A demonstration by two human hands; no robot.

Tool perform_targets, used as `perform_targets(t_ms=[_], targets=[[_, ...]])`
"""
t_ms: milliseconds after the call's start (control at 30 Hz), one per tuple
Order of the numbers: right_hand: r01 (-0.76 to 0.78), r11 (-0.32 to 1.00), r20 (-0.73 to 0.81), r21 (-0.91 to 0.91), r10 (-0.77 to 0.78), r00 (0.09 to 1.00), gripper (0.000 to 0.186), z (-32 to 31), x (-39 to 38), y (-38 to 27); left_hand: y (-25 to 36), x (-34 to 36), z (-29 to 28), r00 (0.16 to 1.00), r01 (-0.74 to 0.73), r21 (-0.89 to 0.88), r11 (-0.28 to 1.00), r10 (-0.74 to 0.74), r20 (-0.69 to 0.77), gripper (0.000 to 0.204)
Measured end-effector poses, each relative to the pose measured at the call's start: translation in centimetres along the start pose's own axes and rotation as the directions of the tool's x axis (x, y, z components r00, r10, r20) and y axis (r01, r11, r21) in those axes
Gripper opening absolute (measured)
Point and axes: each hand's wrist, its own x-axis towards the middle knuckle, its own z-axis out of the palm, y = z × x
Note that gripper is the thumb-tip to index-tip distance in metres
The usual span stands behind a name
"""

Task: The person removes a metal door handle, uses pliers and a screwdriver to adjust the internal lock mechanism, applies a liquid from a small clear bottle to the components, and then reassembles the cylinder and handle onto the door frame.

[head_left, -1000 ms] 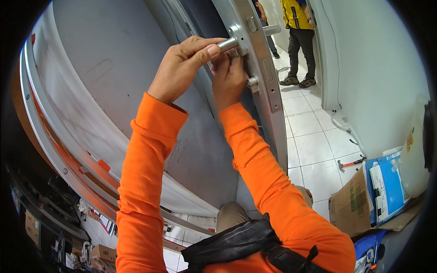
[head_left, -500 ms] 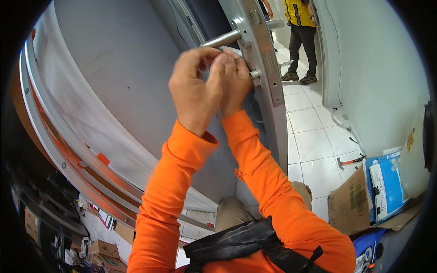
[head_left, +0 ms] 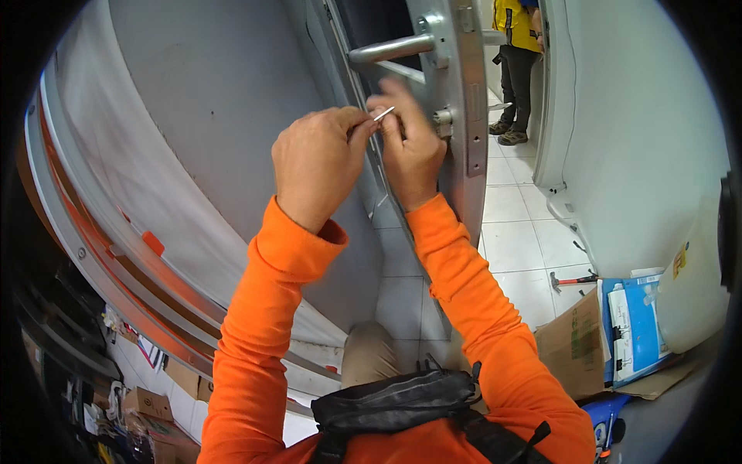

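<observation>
My left hand [head_left: 315,158] is closed in a pinch on a thin, pale, straight piece [head_left: 384,114], too small to name. Beside it, my right hand [head_left: 415,151] has its thumb near the piece and its forefinger stretched out, blurred by motion; I see nothing held in it. Just right of that hand, a lock cylinder [head_left: 442,118] sticks out of a metal-framed door [head_left: 470,178] standing ajar. Above my hands is the door's bar-shaped lever handle [head_left: 390,49], touched by neither hand.
Beyond the door stands a person [head_left: 519,69] in a yellow top. A hammer [head_left: 573,281] lies on the tiled floor near a cardboard box [head_left: 572,344] and blue-and-white packaging [head_left: 638,329]. Curved metal rails [head_left: 147,298] run along the left. A black waist bag [head_left: 398,398] hangs at my front.
My hands have drawn apart a little, and the thin pale piece now shows between them. My right forefinger has stretched out. The lock cylinder is less covered.
</observation>
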Motion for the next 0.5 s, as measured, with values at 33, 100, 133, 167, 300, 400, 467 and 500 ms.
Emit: perform_targets(t_ms=[33,100,133,167,300,400,467,500], targets=[[-0.175,0.952,-0.058,0.250,0.196,0.979,0.032,0.3,-0.1,-0.7,-0.6,0.0,0.4,1.000,0.017,-0.012,1.000,-0.017,-0.003,0.020],[-0.383,0.705,-0.039,0.597,0.502,0.864,0.033,0.6,-1.0,-3.1,-2.2,0.2,1.3,0.998,0.028,-0.498,0.867,-0.054,-0.037,0.023],[-0.384,0.715,-0.039,0.584,0.497,0.867,0.033,-0.5,-1.8,-3.7,-1.3,0.4,1.5,0.998,0.029,-0.512,0.858,-0.056,-0.039,0.023],[-0.365,0.843,-0.023,0.395,0.406,0.914,0.032,-2.0,-2.6,-4.2,0.3,0.7,1.8,0.987,0.154,-0.733,0.662,-0.131,0.089,0.024],[-0.009,0.988,-0.148,-0.155,-0.014,0.989,0.019,-5.6,-3.5,-5.0,2.5,2.1,3.4,0.956,0.289,-0.890,0.352,-0.148,0.252,0.027],[-0.023,0.948,-0.173,-0.319,-0.034,0.984,0.017,-8.1,-2.0,-5.9,3.0,3.6,5.3,0.956,0.289,-0.933,0.216,-0.120,0.268,0.030],[-0.045,0.951,-0.177,-0.306,-0.011,0.984,0.013,-8.6,-1.3,-6.2,3.3,3.8,6.1,0.972,0.209,-0.966,0.150,-0.142,0.188,0.030],[-0.220,0.966,-0.155,-0.138,0.199,0.968,0.011,-8.8,-1.2,-6.4,3.3,3.8,6.1,0.969,0.219,-0.962,0.161,-0.151,0.195,0.028]])
